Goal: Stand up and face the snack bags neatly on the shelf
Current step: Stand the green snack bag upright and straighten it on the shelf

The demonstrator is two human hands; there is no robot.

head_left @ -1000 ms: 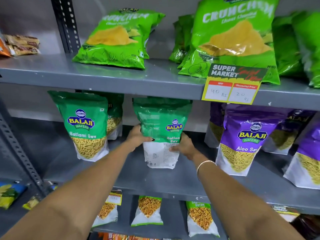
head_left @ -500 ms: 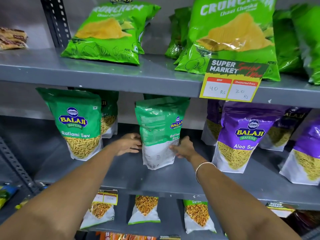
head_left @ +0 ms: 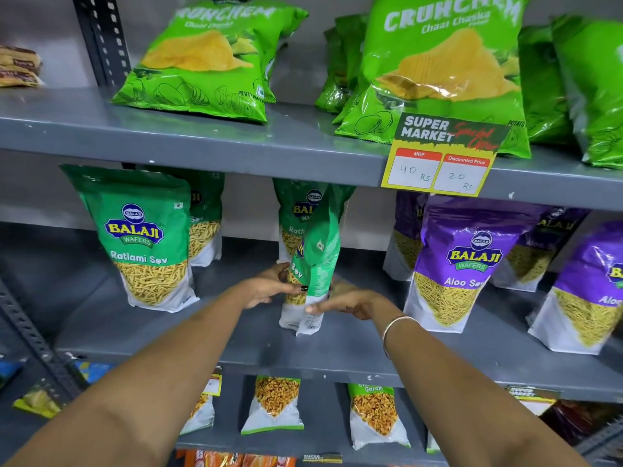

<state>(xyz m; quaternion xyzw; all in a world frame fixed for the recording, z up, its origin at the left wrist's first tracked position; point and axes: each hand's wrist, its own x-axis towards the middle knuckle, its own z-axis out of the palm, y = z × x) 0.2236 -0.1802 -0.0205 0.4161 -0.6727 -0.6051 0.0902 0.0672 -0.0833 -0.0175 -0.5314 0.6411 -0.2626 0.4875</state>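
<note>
A green Ratlami Sev bag (head_left: 318, 264) stands on the grey middle shelf (head_left: 337, 345), turned almost edge-on to me. My left hand (head_left: 266, 288) grips its lower left side and my right hand (head_left: 350, 301) holds its lower right edge. Another green sev bag (head_left: 296, 214) stands right behind it, facing forward. To the left a Ratlami Sev bag (head_left: 141, 237) stands upright and faces out, with one more behind it (head_left: 205, 227). Purple Aloo Sev bags (head_left: 462, 264) stand upright on the right.
The top shelf (head_left: 202, 143) carries green Crunchem chip bags (head_left: 209, 59) and a yellow price tag (head_left: 441, 156). Small snack pouches (head_left: 274, 402) stand on the lower shelf. A slotted metal upright (head_left: 104, 38) rises at the left.
The held green bag has been rotated from back-facing to nearly edge-on, its printed front coming round to the left. Both hands now grip its lower part; the left had briefly come off it.
</note>
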